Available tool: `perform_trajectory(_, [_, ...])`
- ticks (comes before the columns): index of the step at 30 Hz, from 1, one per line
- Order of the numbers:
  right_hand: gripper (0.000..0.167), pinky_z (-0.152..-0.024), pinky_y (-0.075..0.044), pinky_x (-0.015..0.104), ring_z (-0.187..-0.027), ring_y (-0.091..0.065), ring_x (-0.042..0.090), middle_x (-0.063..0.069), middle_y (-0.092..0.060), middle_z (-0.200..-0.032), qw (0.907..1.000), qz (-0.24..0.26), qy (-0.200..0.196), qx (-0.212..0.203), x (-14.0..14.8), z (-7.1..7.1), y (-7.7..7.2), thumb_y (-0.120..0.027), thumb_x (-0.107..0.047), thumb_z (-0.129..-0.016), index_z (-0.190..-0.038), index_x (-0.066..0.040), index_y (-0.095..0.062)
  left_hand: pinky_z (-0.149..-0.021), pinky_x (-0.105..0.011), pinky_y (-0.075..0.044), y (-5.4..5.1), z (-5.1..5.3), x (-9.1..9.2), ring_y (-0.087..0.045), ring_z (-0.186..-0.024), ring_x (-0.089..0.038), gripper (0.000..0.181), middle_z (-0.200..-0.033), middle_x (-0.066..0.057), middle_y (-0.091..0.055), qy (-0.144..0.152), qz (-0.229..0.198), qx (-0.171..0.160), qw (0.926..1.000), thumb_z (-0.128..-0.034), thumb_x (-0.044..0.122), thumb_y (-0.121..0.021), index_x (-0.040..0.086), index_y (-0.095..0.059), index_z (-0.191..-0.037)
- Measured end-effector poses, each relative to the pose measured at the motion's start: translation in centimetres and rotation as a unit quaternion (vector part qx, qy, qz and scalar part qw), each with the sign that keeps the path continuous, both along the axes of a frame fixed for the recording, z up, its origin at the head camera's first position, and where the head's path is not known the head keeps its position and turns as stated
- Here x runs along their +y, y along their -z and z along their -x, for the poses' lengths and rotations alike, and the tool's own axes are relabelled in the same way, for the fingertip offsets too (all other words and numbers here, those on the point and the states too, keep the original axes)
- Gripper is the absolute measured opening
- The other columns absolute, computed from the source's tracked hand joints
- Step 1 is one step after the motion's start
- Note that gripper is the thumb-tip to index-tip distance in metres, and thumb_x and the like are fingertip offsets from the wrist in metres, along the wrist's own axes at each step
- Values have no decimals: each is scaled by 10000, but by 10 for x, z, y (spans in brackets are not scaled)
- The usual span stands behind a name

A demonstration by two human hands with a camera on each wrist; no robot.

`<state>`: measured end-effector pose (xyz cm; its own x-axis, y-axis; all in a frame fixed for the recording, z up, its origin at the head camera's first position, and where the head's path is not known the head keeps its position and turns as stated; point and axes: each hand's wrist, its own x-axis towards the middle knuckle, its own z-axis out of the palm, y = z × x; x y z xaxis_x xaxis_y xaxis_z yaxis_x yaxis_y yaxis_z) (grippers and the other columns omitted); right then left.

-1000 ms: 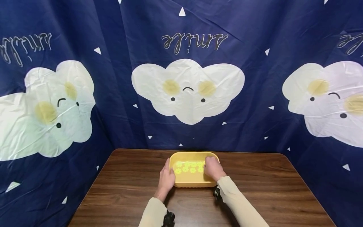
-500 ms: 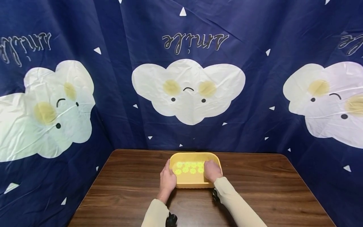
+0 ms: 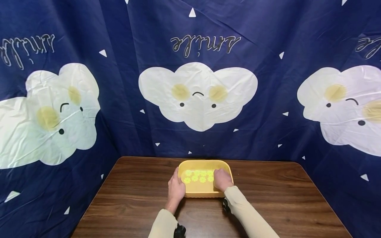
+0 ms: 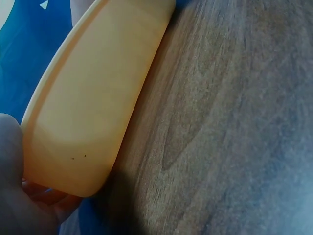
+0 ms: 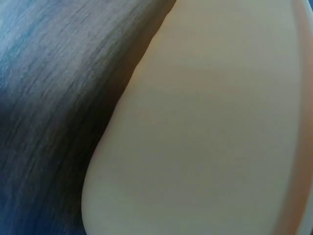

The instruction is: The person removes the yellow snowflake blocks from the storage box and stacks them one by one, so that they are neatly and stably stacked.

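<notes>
Yellow rect. tray (image 3: 198,189) w/ rounded corners sits right side up at far edge of brown wood-grain table (image 3: 274,195), approx. mid-width, long side facing the person. Bright yellow flower shapes (image 3: 194,178) show on its floor, 2 rows; R end of rows partly hidden.

L hand (image 3: 176,189) grips tray's L end: fingers along outer L wall, thumb at near L corner. L wrist view backs this up, w/ thumb on one side of the corner & fingers bent round the other. Couple of tiny dark specks (image 4: 85,155) on outer wall there, nr the hand.

R hand (image 3: 222,179) is inside tray at R end, fingers curled in, back of hand up. Can't tell if it holds anything; fingertips hidden, & R wrist view gives only tray's outer wall plus a strip of table.

Both arms in cream sleeves: L sleeve (image 3: 162,224), R sleeve (image 3: 250,211). Black device at each wrist, one by L cuff (image 3: 180,230), other under R cuff (image 3: 226,205).

Bkgd: dk blue curtain (image 3: 125,132) on 3 sides, w/ white cloud prints (image 3: 196,76), small white triangles (image 3: 192,13) & "smile" lettering, upside down.
</notes>
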<state>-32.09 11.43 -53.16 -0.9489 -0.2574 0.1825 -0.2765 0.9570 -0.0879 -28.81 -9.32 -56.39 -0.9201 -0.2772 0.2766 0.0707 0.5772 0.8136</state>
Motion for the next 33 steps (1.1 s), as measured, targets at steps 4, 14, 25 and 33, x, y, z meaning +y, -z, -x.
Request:
perform_trajectory(4, [167, -564, -544, 406, -607, -627, 268, 119, -622, -653, 9999, -33, -144, -6, 1, 0, -1, -657, 45, -788, -661, -44, -594, -1044, -552, -474, 1, -1, 0, -588, -1247, -449, 505, -1366, -303, -590, -9, 7, 51, 10000, -966, -32, -493, -24, -476, -1471])
perform_trajectory(14, [162, -587, -545, 446, -630, -644, 303, 113, -644, -687, 9991, -289, -318, 47, 6, 8, 5, -701, -26, -749, -644, -79, -590, -1038, -561, -476, 0, -2, 0, -580, -1254, -454, 516, -1370, -308, -584, 2, -19, -9, 10000, -966, -28, -492, -12, -470, -1481])
perform_trajectory(25, [146, -519, -539, 421, -591, -656, 294, 118, -657, -654, 9992, -185, 22, 349, 3, 2, 3, -680, -37, -778, -646, -66, -625, -1032, -558, -482, 2, 0, 2, -599, -1230, -449, 525, -1336, -304, -607, -31, -62, -4, 10000, -954, -18, -507, 5, -482, -1478])
perform_trajectory(33, [181, -473, -526, 416, -539, -633, 286, 110, -639, -617, 9902, -208, -234, 1359, 4, -1, 1, -727, -18, -777, -628, -65, -635, -993, -572, -502, 2, 0, 0, -618, -1184, -473, 524, -1292, -313, -628, -165, 7, 59, 9998, -934, -17, -521, 9, -514, -1457])
